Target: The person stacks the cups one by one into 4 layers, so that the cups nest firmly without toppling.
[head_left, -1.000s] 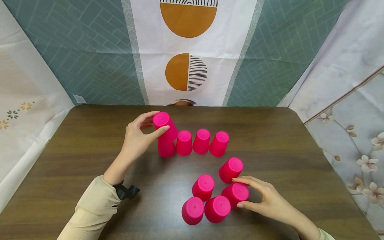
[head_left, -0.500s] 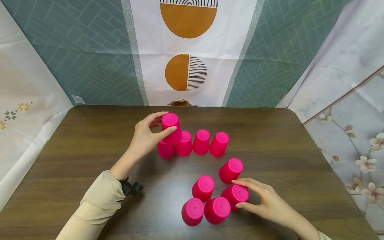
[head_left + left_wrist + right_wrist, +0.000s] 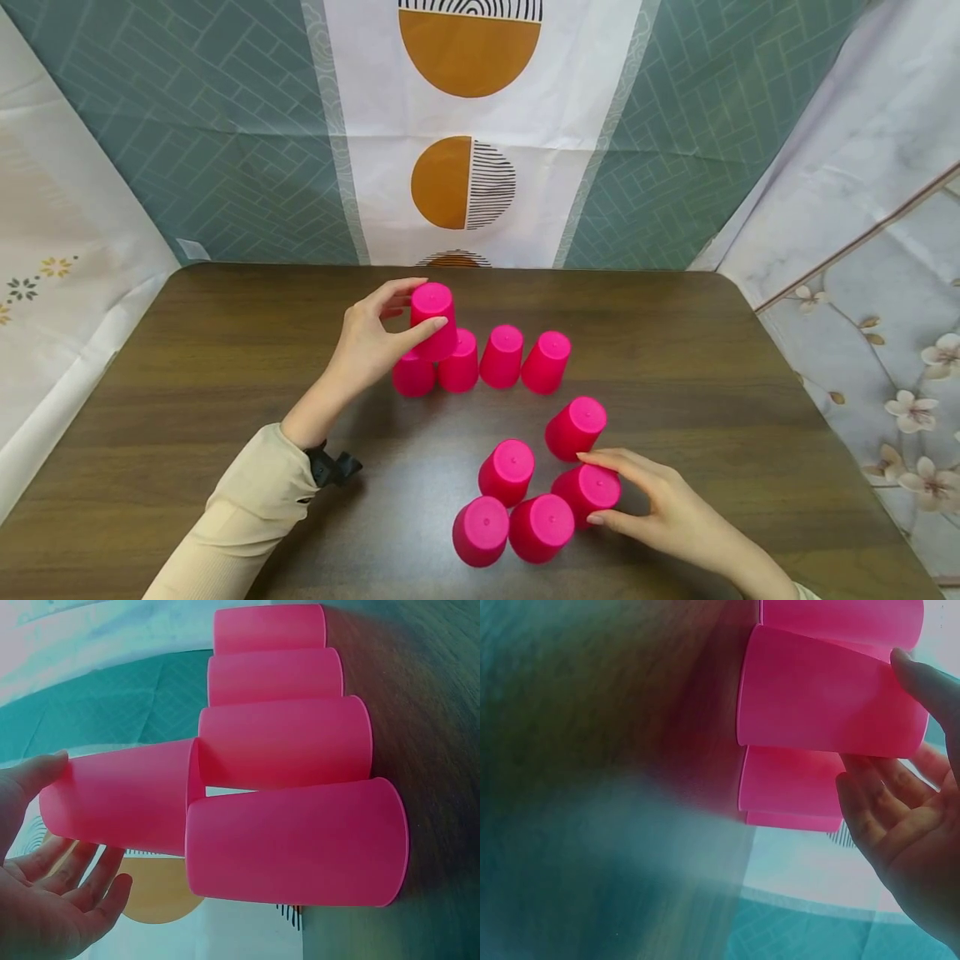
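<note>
Now left hand (image 3: 369, 340) holds raised cup (image 3: 432, 305); right hand (image 3: 662, 507) grips standing cup (image 3: 587, 493).

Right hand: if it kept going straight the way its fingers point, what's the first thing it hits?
The right hand would first meet the pink cup between its thumb and fingers. Beyond that, perhaps the neighbouring cup to the left, though the exact line is hard to judge.
</note>
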Demonstrator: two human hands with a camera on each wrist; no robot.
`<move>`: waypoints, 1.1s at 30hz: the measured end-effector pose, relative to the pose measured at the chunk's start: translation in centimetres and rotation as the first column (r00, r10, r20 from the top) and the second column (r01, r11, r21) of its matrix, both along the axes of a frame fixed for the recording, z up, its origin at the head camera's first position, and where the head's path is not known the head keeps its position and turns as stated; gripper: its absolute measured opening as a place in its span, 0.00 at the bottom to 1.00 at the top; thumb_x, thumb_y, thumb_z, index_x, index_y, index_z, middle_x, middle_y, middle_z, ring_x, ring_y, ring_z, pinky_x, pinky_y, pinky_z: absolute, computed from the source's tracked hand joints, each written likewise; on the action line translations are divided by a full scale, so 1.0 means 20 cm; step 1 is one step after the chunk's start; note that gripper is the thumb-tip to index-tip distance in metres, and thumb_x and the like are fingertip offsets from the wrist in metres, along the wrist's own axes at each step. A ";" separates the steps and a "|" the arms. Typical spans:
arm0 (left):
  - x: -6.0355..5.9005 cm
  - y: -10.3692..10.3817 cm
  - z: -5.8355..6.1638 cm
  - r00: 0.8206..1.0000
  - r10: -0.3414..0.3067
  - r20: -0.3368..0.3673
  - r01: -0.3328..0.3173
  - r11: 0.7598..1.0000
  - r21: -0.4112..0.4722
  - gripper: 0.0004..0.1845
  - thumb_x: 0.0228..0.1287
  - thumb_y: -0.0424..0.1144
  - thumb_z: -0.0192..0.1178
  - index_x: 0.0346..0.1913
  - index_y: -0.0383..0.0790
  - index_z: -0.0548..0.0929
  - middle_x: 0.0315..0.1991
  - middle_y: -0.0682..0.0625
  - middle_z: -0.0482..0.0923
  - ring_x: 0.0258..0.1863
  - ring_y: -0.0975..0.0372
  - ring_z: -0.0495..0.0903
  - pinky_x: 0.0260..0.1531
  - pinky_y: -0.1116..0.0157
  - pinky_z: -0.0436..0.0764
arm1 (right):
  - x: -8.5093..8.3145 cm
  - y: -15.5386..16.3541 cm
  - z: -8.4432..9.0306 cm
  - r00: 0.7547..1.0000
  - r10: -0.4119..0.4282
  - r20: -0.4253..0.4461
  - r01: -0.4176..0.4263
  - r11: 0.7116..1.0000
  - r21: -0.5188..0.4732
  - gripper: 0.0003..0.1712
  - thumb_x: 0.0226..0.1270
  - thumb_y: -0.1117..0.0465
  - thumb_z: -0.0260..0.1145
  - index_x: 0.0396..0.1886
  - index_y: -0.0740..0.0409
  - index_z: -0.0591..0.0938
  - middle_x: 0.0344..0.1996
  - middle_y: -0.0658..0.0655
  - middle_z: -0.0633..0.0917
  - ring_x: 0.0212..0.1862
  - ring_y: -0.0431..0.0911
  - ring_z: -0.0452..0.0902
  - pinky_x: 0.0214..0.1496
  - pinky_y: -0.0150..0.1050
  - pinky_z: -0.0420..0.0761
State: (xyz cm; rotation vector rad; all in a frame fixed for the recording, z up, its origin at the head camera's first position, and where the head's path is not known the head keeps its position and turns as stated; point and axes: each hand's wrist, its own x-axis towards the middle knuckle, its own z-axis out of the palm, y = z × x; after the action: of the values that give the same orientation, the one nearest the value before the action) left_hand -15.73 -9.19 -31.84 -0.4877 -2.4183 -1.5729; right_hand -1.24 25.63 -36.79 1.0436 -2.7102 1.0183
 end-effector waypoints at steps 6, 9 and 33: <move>0.00 0.00 0.00 1.000 -0.011 0.007 0.010 1.000 0.006 0.26 0.52 0.43 0.70 0.56 0.44 0.76 0.47 0.50 0.81 0.47 0.60 0.79 0.52 0.58 0.75 | 0.00 0.00 0.00 1.000 -0.003 -0.001 0.003 1.000 0.002 0.36 0.50 0.54 0.75 0.60 0.54 0.73 0.52 0.50 0.79 0.55 0.40 0.74 0.58 0.23 0.68; 0.01 0.00 0.00 1.000 -0.020 0.013 0.019 1.000 0.010 0.27 0.52 0.42 0.70 0.56 0.44 0.76 0.47 0.50 0.81 0.47 0.60 0.79 0.53 0.59 0.75 | 0.00 0.00 0.00 1.000 -0.004 0.001 0.004 1.000 0.004 0.36 0.50 0.54 0.74 0.60 0.54 0.73 0.53 0.50 0.79 0.55 0.40 0.74 0.58 0.23 0.68; 0.17 -0.09 -0.04 0.996 0.068 0.058 -0.063 0.994 -0.085 0.30 0.51 0.42 0.70 0.59 0.43 0.73 0.56 0.48 0.75 0.56 0.54 0.73 0.57 0.52 0.70 | -0.04 0.05 0.04 0.996 0.045 -0.077 -0.048 0.998 -0.038 0.39 0.41 0.57 0.79 0.57 0.58 0.76 0.50 0.52 0.80 0.54 0.38 0.75 0.56 0.21 0.69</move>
State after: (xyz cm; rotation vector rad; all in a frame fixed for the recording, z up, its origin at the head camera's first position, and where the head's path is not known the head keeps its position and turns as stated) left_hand -12.24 -10.90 -32.70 -0.3755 -2.5260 -1.4872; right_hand -1.97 26.54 -35.93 1.1200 -2.6062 1.0129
